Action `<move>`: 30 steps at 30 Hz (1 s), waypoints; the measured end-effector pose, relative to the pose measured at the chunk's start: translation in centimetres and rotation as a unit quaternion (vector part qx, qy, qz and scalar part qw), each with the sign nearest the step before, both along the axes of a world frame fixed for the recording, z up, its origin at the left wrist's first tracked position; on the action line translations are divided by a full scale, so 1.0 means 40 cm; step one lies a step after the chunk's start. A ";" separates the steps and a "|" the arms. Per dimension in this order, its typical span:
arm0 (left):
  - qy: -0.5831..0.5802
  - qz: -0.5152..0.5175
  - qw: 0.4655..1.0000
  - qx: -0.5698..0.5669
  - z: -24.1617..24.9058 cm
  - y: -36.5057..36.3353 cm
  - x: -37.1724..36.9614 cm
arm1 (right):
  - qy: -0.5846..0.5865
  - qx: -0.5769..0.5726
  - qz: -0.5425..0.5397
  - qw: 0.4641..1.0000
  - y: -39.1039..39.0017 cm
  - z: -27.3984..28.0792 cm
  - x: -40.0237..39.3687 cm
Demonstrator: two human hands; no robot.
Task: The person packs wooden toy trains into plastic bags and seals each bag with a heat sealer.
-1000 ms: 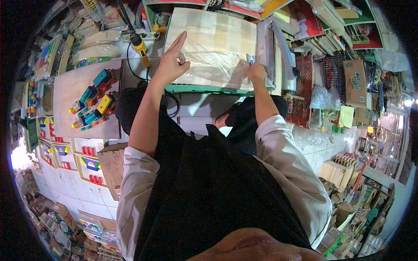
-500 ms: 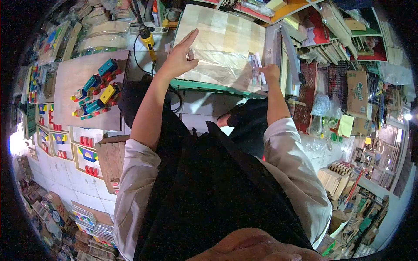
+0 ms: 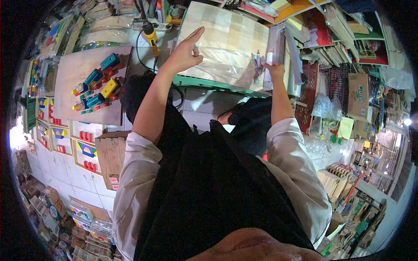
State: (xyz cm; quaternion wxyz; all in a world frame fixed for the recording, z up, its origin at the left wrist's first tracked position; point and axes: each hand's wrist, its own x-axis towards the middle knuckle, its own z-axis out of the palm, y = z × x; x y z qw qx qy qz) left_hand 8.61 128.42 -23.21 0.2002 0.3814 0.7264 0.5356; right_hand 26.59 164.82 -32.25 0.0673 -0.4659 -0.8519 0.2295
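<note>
**Clear Film Held Over Pale Wooden Board**

The pale wooden table (image 3: pixel 226 32) stands in a cluttered workshop; its right side is partly hidden. A clear, wrinkled plastic sheet (image 3: pixel 226 65) lies across it. The left hand (image 3: pixel 185 52) pinches the sheet's left edge, forefinger extended. The right hand (image 3: pixel 274 69) grips the right edge; its fingers are unclear.

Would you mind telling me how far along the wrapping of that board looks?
Done: clear plastic film lies across the wooden board. In hand: the left hand pinches one edge, the right hand grips the other by the sealer. Left: the film looks loose and wrinkled, not sealed.
</note>
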 end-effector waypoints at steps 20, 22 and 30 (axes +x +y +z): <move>0.041 -0.061 0.997 -0.011 -0.022 -0.022 0.001 | 0.133 -0.656 0.027 0.743 -0.457 0.058 -0.226; 0.096 -0.058 0.993 0.019 -0.053 -0.026 0.001 | 0.134 -0.655 -0.001 0.743 -0.481 0.071 -0.208; -0.037 -0.058 0.997 -0.029 -0.005 -0.039 -0.002 | 0.235 -0.789 -0.062 0.564 -0.481 0.108 -0.182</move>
